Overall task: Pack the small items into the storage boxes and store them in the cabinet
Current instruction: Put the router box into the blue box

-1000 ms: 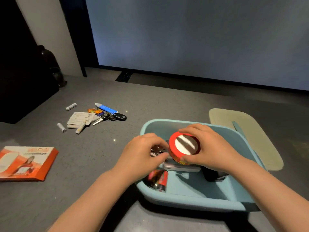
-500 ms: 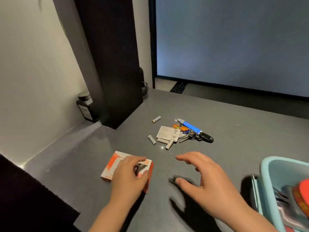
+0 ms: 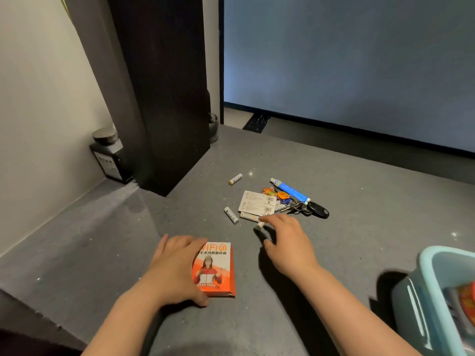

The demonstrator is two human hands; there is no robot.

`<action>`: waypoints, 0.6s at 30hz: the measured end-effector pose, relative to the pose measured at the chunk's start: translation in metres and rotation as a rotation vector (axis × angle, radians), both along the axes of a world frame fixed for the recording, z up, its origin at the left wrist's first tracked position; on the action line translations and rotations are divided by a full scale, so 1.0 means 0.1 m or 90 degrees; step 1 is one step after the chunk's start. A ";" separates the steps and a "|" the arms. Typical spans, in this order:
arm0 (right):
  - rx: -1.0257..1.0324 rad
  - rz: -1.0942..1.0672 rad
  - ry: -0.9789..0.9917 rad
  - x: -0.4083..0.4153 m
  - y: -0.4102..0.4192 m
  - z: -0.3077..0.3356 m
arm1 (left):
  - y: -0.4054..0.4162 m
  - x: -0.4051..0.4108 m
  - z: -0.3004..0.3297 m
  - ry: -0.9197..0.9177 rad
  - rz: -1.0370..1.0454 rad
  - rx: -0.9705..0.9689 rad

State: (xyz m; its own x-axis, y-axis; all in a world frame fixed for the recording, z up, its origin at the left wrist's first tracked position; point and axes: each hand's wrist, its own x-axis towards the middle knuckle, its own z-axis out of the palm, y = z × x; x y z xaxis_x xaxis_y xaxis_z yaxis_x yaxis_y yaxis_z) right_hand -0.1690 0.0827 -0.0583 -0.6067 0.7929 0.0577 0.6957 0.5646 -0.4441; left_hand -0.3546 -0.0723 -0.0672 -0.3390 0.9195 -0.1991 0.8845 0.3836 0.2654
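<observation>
A person's 2 bare hands reach over a dark grey worktop point(image 3: 359, 201). The left hand point(image 3: 174, 271) holds an orange box point(image 3: 214, 269) printed with "WIFI", fingers over its far end and thumb at its near corner, the box partly raised off the surface; this looks like a grip made to carry it to the storage box. The right hand point(image 3: 288, 242) is spread wide and holds nothing, its fingertips point(image 3: 264, 219) touching or almost touching a small white cylinder, probably a battery point(image 3: 260, 224); it seems placed to gather the loose items just beyond it.

Beyond the right hand lies that cluster. I count 4 small white cylinders: 1 at the fingertips, 1 battery point(image 3: 231, 215) to the left of the fingertips, 1 pale stick point(image 3: 249, 216) lying crosswise, and 1 battery point(image 3: 235, 179) farther off. There is also 1 white labelled card point(image 3: 257, 202), 1 blue pen-like tube point(image 3: 290, 190), and 1 bunch of keys point(image 3: 295, 205) with 1 black car fob point(image 3: 318, 209) and orange tags; the number of keys cannot be told.

To the right of the right hand, at the frame's edge, stands 1 light blue storage box point(image 3: 431, 273), open, with some items already inside. No cabinet can be identified. Well left of the left hand, 1 dark lidded jar point(image 3: 109, 155) stands by the wall.
</observation>
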 end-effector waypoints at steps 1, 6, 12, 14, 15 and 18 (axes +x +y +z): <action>0.021 -0.001 -0.007 -0.06 0.05 -0.02 | 0.01 0.03 0.01 -0.001 0.047 0.030; 0.030 -0.032 -0.060 -0.28 0.19 -0.16 | 0.06 0.24 -0.02 0.019 0.273 0.123; 0.049 -0.052 0.001 -0.30 0.25 -0.35 | 0.02 0.30 -0.15 0.033 0.267 0.092; 0.058 -0.044 0.010 -0.29 0.26 -0.34 | 0.00 0.31 -0.14 0.023 0.264 0.101; 0.061 -0.038 0.019 -0.27 0.24 -0.32 | 0.00 0.31 -0.13 0.015 0.263 0.108; 0.073 -0.030 0.075 -0.14 0.15 -0.14 | 0.05 0.32 -0.03 -0.016 0.247 0.153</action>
State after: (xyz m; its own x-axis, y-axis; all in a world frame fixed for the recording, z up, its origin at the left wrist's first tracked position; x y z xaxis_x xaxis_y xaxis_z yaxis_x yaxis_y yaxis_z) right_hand -0.1833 0.0975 -0.0726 -0.5528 0.8043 0.2178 0.6692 0.5843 -0.4591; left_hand -0.3226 -0.0671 -0.0705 -0.6657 0.7462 -0.0087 0.6792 0.6106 0.4073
